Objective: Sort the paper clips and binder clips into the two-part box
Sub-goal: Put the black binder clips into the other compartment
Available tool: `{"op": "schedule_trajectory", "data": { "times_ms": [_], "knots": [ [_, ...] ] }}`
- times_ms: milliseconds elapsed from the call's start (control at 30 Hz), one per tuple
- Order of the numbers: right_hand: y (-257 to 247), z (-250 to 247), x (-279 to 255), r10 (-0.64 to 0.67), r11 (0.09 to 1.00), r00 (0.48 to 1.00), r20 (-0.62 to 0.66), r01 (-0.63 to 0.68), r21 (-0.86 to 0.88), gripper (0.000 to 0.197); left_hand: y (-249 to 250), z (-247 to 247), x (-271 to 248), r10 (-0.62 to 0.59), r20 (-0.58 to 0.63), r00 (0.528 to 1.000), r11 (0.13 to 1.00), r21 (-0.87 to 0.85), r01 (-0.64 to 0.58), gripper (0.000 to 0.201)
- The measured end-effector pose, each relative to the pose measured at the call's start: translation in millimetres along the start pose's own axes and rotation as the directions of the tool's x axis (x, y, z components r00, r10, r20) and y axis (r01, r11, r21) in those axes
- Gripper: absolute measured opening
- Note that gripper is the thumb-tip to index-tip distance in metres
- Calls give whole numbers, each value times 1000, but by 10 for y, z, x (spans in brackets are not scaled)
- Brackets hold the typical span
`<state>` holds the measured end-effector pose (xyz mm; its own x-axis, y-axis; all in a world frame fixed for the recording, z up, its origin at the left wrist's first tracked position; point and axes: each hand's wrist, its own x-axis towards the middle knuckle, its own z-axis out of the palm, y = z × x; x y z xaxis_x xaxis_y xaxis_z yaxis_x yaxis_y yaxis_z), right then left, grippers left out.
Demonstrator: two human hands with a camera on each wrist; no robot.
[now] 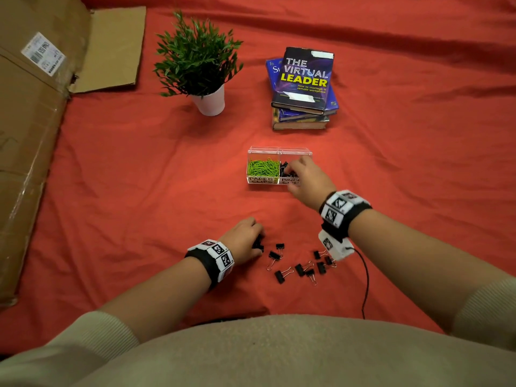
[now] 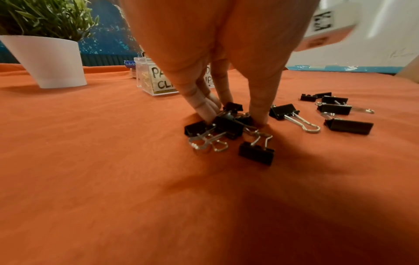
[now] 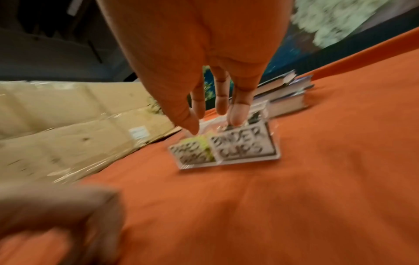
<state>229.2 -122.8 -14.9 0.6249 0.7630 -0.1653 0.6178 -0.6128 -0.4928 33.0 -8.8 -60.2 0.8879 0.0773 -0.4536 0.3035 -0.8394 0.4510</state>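
A clear two-part box point(image 1: 279, 149) stands on the red cloth. Its left part, labelled paper clips, holds green paper clips point(image 1: 263, 167); its right part holds black binder clips point(image 1: 284, 169). My right hand point(image 1: 291, 170) hovers over the right part, and in the blurred right wrist view its fingers point(image 3: 221, 105) point straight down above the binder-clips label point(image 3: 242, 147) with nothing between them. Nearer me, my left hand point(image 2: 235, 116) pinches a bunch of binder clips point(image 2: 226, 125) on the cloth between fingers and thumb. Several loose binder clips point(image 1: 301, 266) lie to its right.
A potted plant point(image 1: 209, 100) and a stack of books point(image 1: 303, 88) stand beyond the clear box. A large cardboard box point(image 1: 30, 121) lies along the left side. A black cable point(image 1: 366, 280) runs from my right wrist toward me.
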Motion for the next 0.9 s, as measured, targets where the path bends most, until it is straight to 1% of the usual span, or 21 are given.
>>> {"op": "schedule_trajectory", "data": {
  "times_ms": [33, 67, 100, 167, 200, 233, 333, 400, 467, 533, 633, 700, 767, 867, 900],
  "knots": [
    [-38, 97, -133, -46, 998, 996, 72, 49, -38, 30, -1, -1, -2, 1, -11, 1000, 1000, -3, -1, 44],
    [-74, 205, -279, -95, 993, 981, 167, 105, -50, 30, 1, 0, -4, 4, -19, 1000, 1000, 2, -4, 41],
    [-107, 318, -430, -141, 987, 952, 270, 157, -39, 30, 6, -2, -10, 10, -25, 1000, 1000, 10, -10, 37],
    [-162, 512, -685, -196, 972, 874, 444, 234, -32, 36, 10, 0, -23, 29, -36, 999, 999, 20, -29, 32],
    [-176, 585, -775, -205, 963, 846, 491, 264, -54, 39, 11, 2, -27, 38, -37, 999, 999, 25, -37, 30],
    [-184, 639, -838, -210, 953, 835, 509, 291, -84, 42, 15, -1, -29, 46, -38, 998, 998, 33, -45, 28],
    [-202, 688, -908, -215, 937, 844, 491, 320, -141, 38, 33, -12, -25, 68, -45, 997, 995, 71, -65, 26],
    [-205, 697, -914, -229, 938, 844, 484, 325, -123, 31, 51, -18, -25, 86, -44, 995, 991, 103, -81, 25],
    [-183, 706, -915, -234, 941, 841, 487, 321, -103, 28, 63, -19, -21, 106, -42, 994, 986, 133, -99, 25],
    [-154, 697, -915, -224, 953, 847, 481, 295, -76, 25, 72, -28, -17, 123, -65, 990, 984, 134, -113, 23],
    [-96, 669, -899, -182, 975, 872, 455, 219, -31, 21, 69, -41, -1, 147, -144, 979, 985, 109, -132, 19],
    [-38, 652, -897, -147, 986, 898, 416, 166, -11, 18, 57, -62, 21, 139, -183, 973, 986, 114, -119, 18],
    [28, 648, -897, -126, 991, 929, 348, 130, 10, 15, 57, -113, 55, 111, -206, 972, 991, 98, -92, 19],
    [106, 640, -895, -88, 996, 950, 300, 90, 8, 12, 101, -250, 153, 30, -243, 969, 999, -24, -37, 21],
    [122, 634, -897, -74, 997, 953, 293, 75, 6, 12, 132, -311, 201, 17, -273, 962, 996, -79, -40, 20]
  ]
}}
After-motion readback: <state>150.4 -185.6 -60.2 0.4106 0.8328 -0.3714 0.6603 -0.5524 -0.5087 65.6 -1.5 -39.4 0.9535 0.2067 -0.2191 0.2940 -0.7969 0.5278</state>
